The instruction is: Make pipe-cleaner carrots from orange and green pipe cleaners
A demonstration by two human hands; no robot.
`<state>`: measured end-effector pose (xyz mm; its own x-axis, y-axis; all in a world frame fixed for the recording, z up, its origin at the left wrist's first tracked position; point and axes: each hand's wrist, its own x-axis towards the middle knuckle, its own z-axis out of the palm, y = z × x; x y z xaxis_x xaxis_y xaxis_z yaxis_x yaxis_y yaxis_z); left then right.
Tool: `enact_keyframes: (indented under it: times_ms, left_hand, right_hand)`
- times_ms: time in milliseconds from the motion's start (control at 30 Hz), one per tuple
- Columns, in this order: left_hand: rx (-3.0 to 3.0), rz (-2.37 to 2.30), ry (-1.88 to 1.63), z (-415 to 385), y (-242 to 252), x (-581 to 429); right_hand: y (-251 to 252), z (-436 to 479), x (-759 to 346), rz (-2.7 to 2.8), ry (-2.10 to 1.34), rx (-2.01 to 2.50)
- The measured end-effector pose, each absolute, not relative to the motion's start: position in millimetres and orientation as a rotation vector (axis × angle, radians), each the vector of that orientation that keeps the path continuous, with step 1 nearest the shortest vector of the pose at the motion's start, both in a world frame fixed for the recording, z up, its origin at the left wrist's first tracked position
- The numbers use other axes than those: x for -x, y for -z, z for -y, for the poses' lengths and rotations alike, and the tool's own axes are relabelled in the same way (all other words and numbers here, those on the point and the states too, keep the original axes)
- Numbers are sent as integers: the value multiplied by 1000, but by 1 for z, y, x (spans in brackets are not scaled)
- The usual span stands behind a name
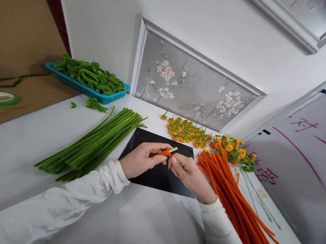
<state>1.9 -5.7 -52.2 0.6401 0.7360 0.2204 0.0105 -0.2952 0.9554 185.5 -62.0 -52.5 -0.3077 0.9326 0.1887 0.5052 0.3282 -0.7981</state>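
My left hand [146, 158] pinches a flat pale wooden stick [173, 149] that has an orange pipe cleaner [164, 152] coiled around it. Between the thumb and fingertips of my right hand [186, 171] is the end of the same orange pipe cleaner, close beside the left fingertips. Both hands are over a black mat [145, 177] on the white table. A bundle of long orange pipe cleaners [230, 199] lies under and beyond my right wrist. To the left rests a bundle of green pipe cleaners [95, 143].
Finished orange flowers [186, 130] lie in rows at the back, with more bunched flowers [230, 148] to their right. A blue basket [98, 96] holds bent green pieces [90, 75]. Green tape [11, 101] sits far left. A framed floral panel [193, 83] and a whiteboard [301, 163] stand behind.
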Motion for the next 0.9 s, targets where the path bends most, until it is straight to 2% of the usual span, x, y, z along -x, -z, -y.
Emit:
enact_keyframes:
  times_ms: [367, 567, 900]
  left_hand:
    - [-1790, -693, -813, 3, 56, 0]
    - [-1916, -704, -759, 2, 50, 3]
    - [-2084, -646, -765, 5, 58, 2]
  right_hand:
    - [46, 67, -184, 2166, -342, 1337]
    - [47, 67, -184, 2089, -69, 1284]
    - [43, 69, -181, 2004, -144, 1223]
